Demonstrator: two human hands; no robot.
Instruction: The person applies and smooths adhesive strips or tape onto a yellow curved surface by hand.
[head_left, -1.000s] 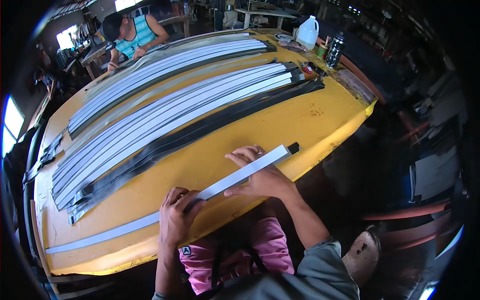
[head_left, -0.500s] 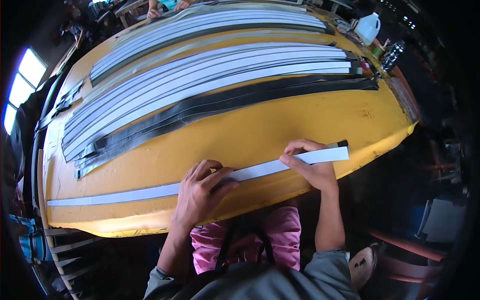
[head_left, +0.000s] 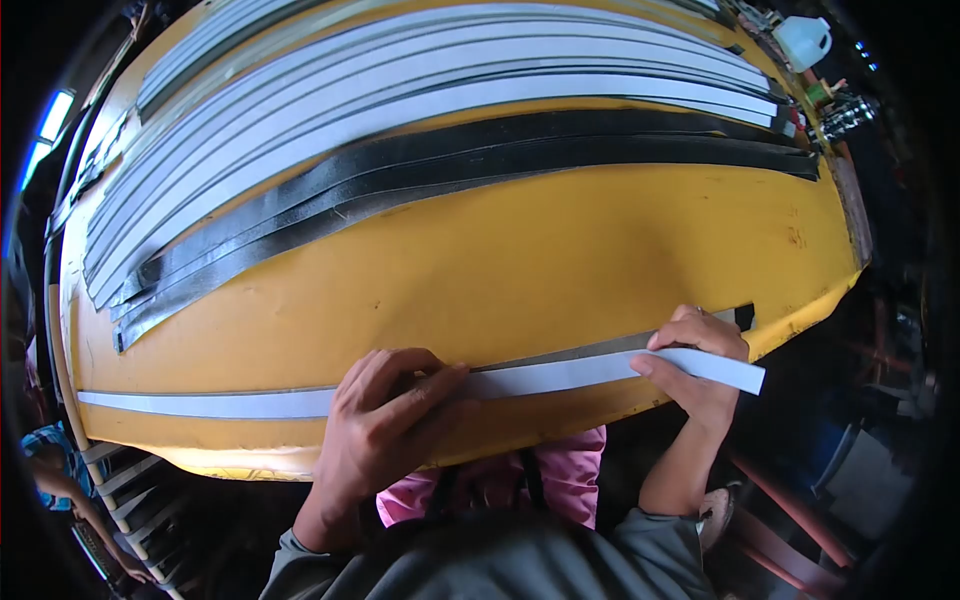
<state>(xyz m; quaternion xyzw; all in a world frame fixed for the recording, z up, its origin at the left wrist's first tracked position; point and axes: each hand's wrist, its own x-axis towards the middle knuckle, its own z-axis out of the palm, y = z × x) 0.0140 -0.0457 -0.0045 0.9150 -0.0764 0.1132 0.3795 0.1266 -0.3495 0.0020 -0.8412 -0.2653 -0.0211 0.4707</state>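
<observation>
A long white strip (head_left: 560, 378) runs along the near edge of the yellow table (head_left: 480, 255). Under it shows a grey-black strip (head_left: 590, 347) with a black tip at its right end. My left hand (head_left: 385, 415) lies over the middle of the white strip, fingers bent, thumb and forefinger meeting at it. My right hand (head_left: 697, 362) pinches the white strip near its right end, which sticks out past the hand and is apart from the dark strip there.
Black strips (head_left: 440, 165) lie across the table beyond my hands, with rows of white strips (head_left: 400, 70) behind. A white jug (head_left: 803, 42) and a glass jar (head_left: 848, 118) stand at the far right. At the lower left, a person's arm (head_left: 75, 495) shows.
The view has tilted down and nearer. My right hand has shifted right along the strips, and the white strip's right end now stands off from the dark strip. My left hand stays on the strip.
</observation>
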